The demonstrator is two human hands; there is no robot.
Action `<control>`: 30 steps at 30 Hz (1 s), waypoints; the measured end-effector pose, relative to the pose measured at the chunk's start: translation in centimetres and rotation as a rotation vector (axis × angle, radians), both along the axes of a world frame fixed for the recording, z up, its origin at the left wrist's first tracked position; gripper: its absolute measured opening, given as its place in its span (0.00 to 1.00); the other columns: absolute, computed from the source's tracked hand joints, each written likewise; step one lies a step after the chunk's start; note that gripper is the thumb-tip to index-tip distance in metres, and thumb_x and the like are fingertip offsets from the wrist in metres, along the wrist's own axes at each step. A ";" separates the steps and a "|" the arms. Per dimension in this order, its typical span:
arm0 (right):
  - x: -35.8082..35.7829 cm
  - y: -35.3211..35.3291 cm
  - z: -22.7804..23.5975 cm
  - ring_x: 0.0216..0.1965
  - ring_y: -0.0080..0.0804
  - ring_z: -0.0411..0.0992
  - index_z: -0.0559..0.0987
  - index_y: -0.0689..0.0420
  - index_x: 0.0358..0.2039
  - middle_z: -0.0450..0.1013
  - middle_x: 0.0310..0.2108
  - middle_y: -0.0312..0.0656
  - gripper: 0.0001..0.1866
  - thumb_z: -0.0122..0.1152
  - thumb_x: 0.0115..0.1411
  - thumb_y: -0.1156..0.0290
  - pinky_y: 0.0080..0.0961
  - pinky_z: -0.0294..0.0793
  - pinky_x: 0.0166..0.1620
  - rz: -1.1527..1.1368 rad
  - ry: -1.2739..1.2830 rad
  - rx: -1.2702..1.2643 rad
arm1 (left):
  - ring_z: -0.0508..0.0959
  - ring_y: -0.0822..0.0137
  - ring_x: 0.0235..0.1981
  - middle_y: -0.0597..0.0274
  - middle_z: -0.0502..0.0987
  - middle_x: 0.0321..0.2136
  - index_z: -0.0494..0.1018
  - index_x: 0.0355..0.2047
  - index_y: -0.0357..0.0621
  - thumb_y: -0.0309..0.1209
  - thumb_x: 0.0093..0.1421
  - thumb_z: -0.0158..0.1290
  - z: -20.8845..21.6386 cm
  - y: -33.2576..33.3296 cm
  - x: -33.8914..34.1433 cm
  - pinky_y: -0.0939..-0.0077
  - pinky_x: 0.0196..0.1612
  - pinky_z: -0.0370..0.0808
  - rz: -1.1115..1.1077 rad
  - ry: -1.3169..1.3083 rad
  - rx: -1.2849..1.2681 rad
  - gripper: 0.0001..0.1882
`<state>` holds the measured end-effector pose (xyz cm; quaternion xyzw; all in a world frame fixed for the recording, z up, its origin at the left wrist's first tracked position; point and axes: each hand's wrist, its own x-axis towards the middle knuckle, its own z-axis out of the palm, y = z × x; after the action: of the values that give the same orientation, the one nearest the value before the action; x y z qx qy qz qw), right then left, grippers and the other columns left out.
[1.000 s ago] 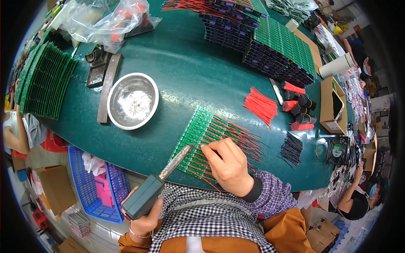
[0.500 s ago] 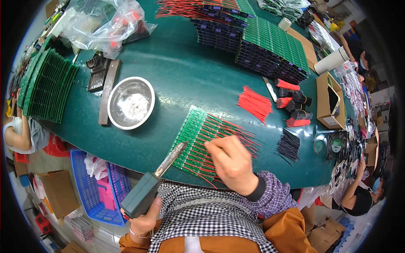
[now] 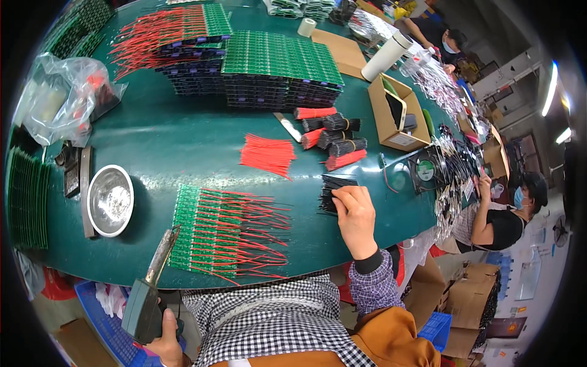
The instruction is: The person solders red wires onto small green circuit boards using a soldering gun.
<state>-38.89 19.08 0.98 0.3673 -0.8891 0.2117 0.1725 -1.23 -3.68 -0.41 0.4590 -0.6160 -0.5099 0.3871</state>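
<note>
My left hand (image 3: 164, 345) is wrapped round the dark green handle of a soldering iron (image 3: 142, 309). Its long, stained metal tip points up at the near left edge of a green circuit board panel (image 3: 186, 229). Rows of red wires, with some dark ones among them, run across the panel and stick out past its right side. My right hand (image 3: 356, 220) is over a small pile of black wires (image 3: 330, 182), thumb and fingertips drawn together at its right side. Which wires lie between those fingertips is hard to see. A loose heap of red wires (image 3: 267, 156) lies farther back.
A metal bowl (image 3: 110, 200) stands left of the panel, beside a metal bar (image 3: 87, 192). Stacked circuit boards (image 3: 281, 61) rise at the back. Bundled red and black wires (image 3: 333, 133), a cardboard box (image 3: 398, 116) and a small fan (image 3: 424, 171) are to the right. Co-workers sit beyond.
My right hand has moved from the panel's red wires rightward to the black wire pile. The view has turned right, and the soldering iron remains in my left hand.
</note>
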 end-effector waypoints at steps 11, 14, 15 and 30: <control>-1.2 -0.1 -0.5 0.40 0.50 0.73 0.77 0.60 0.38 0.73 0.36 0.47 0.08 0.63 0.58 0.84 0.43 0.74 0.43 0.110 0.022 0.011 | 0.82 0.65 0.41 0.51 0.82 0.50 0.76 0.56 0.29 0.19 0.60 0.65 1.5 1.6 0.8 0.71 0.43 0.79 0.015 -0.051 0.101 0.24; -1.4 0.1 0.3 0.41 0.51 0.73 0.77 0.61 0.38 0.73 0.37 0.48 0.07 0.63 0.60 0.84 0.43 0.74 0.44 0.117 0.026 0.021 | 0.82 0.61 0.49 0.50 0.83 0.50 0.77 0.57 0.29 0.19 0.59 0.67 0.6 1.7 1.8 0.65 0.52 0.79 -0.012 -0.024 0.113 0.25; -1.3 0.0 0.7 0.41 0.51 0.73 0.77 0.61 0.38 0.74 0.37 0.49 0.07 0.63 0.60 0.84 0.43 0.75 0.44 0.123 0.018 0.011 | 0.82 0.61 0.49 0.50 0.83 0.50 0.77 0.57 0.29 0.19 0.59 0.67 0.7 1.7 2.0 0.65 0.52 0.79 0.015 -0.034 0.109 0.25; 1.0 -8.4 3.5 0.36 0.33 0.73 0.77 0.54 0.25 0.69 0.28 0.38 0.05 0.65 0.47 0.73 0.29 0.72 0.35 0.378 0.431 0.745 | 0.75 0.72 0.24 0.52 0.81 0.42 0.75 0.55 0.30 0.18 0.60 0.64 -0.4 1.8 2.7 0.78 0.25 0.71 -0.069 -0.008 -0.086 0.22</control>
<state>-37.84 10.71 4.52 0.5952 -0.7660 -0.1753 0.1682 1.50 -1.91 -0.82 0.4223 -0.6544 -0.4943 0.3862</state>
